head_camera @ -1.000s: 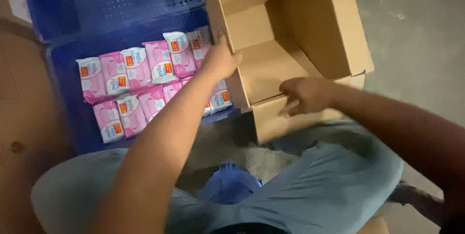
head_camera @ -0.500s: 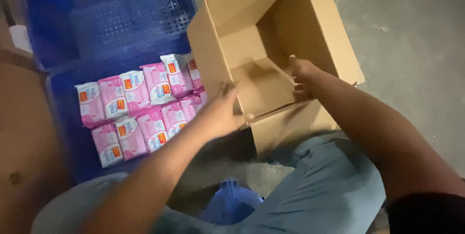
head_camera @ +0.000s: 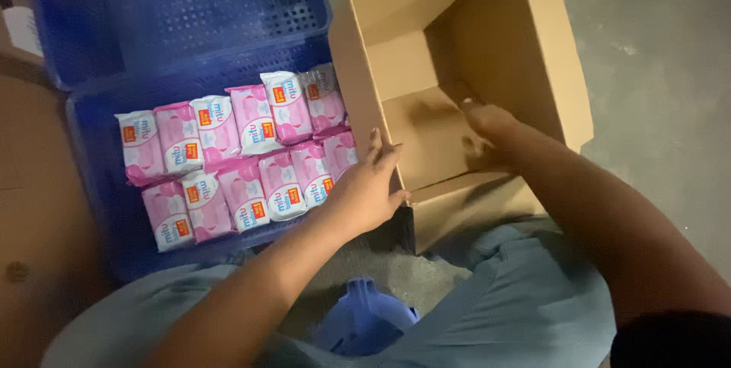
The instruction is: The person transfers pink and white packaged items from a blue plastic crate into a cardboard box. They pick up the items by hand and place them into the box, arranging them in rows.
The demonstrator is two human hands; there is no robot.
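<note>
On grey concrete floor point(head_camera: 670, 109), blue crate point(head_camera: 91, 170), open cardboard box point(head_camera: 548, 56), dim rm

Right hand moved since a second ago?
Yes. The right hand went from the outer front edge of the cardboard box to inside it, now resting on the inner flap, further from the person's lap.

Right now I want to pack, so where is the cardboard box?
In the head view the open cardboard box lies upper right on the concrete floor, just right of the blue crate of pink packs, with both hands on it.
</note>
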